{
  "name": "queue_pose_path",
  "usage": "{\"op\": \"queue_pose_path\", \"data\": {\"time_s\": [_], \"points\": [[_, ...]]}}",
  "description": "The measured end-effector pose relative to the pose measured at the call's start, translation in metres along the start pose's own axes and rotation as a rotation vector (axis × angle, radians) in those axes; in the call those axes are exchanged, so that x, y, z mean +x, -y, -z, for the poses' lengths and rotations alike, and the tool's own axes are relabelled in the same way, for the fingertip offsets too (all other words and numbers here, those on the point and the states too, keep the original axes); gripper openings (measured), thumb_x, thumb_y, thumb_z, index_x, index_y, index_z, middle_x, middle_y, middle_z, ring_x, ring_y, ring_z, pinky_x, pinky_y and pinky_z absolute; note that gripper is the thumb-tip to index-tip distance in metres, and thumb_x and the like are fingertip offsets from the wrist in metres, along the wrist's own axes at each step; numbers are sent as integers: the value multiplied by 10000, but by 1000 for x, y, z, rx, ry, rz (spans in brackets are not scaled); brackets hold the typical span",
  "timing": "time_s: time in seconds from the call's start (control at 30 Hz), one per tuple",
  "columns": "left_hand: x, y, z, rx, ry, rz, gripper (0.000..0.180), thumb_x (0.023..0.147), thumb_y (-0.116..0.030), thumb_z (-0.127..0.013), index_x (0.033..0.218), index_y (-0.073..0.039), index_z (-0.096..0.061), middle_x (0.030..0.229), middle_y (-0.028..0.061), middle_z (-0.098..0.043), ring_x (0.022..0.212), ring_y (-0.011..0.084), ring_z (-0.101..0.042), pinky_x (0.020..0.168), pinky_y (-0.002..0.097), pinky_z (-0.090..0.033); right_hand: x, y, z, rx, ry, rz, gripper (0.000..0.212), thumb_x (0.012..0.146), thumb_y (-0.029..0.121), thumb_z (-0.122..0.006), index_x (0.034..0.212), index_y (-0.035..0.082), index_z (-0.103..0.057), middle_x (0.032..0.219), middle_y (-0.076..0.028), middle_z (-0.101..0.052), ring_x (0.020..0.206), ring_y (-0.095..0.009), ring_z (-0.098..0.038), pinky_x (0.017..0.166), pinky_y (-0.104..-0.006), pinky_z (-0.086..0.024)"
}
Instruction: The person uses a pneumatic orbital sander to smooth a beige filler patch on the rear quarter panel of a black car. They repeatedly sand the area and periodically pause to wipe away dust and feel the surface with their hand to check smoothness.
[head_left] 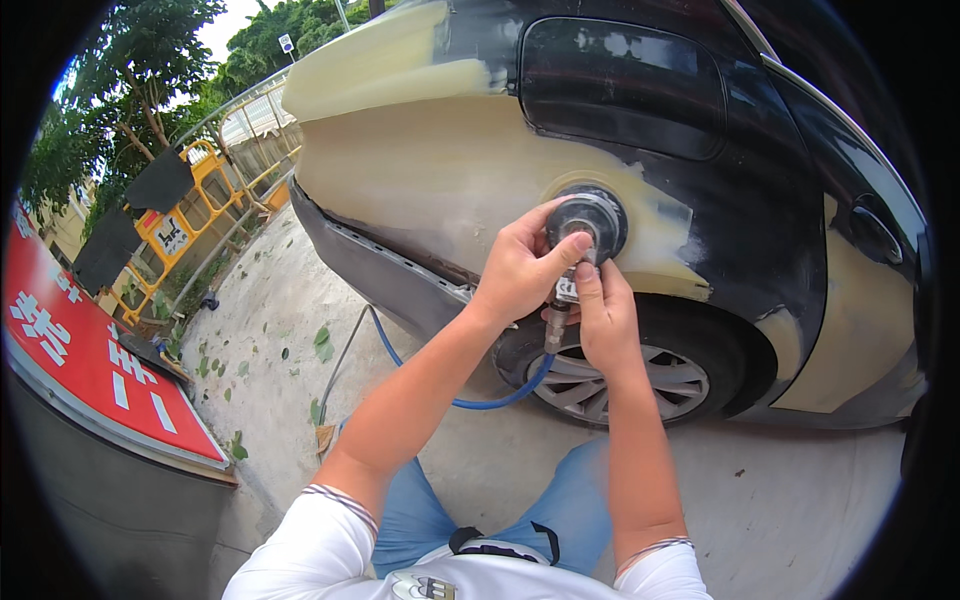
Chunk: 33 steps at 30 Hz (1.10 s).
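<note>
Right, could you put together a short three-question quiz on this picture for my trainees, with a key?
1. True or false: the left hand and the right hand are both on the round sander.
2. What colour is the hose joined to the sander's lower end?
A) red
B) blue
C) yellow
3. Fill in the blank: the sander is held above the car's ____.

Key:
1. True
2. B
3. wheel
</note>
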<state>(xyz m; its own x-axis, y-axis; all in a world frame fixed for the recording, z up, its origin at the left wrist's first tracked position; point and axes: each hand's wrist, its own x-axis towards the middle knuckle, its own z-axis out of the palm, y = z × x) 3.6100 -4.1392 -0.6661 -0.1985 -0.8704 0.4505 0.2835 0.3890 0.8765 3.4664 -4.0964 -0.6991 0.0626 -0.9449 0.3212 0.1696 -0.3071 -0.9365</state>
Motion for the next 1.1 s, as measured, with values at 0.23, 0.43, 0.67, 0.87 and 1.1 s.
{"op": "queue_pose_path", "data": {"time_s": [0.23, 0.43, 0.67, 0.87, 1.1], "points": [[-2, 3, 28, -22, -32, -4, 572, 1037, -244, -811, 1497, 27, -605, 1075, 7, -745, 858, 28, -655, 695, 214, -544, 16, -13, -14, 40, 108, 63, 466, 1171, 458, -526, 1176, 4, -629, 864, -73, -731, 740, -157, -718, 659, -337, -579], [-19, -14, 126, -37, -392, 138, 381, 1072, -387, -752, 1285, -82, -669, 1025, -2, -711, 866, 96, -716, 754, 283, -639, 68, -30, -103, -431, 235, 179, 543, 1110, 502, -566, 1145, -34, -643, 901, -310, -741, 910, -532, -715, 804, -581, -552], [-1, -3, 43, 72, -54, 46, 619, 1025, -311, -826, 1503, 10, -598, 1049, -3, -726, 796, 17, -609, 624, 203, -503, 25, -2, -28, 17, 78, -11, 469, 1175, 440, -525, 1217, -8, -655, 917, -71, -745, 789, -140, -703, 690, -317, -578], [-17, -14, 145, -36, -270, 89, 432, 1068, -410, -755, 1327, -75, -668, 978, -24, -699, 793, 31, -651, 583, 217, -505, 72, -44, -117, -299, 214, 137, 482, 1092, 439, -634, 1058, -41, -630, 841, -283, -737, 812, -497, -732, 747, -540, -565], [-32, -2, 181, -73, -425, 133, 347, 1081, -456, -722, 1205, -135, -680, 840, -83, -607, 643, -3, -513, 504, 185, -358, 79, -55, -148, -491, 242, 110, 505, 1079, 469, -625, 1141, -31, -658, 857, -296, -747, 868, -524, -735, 772, -581, -569]]}}
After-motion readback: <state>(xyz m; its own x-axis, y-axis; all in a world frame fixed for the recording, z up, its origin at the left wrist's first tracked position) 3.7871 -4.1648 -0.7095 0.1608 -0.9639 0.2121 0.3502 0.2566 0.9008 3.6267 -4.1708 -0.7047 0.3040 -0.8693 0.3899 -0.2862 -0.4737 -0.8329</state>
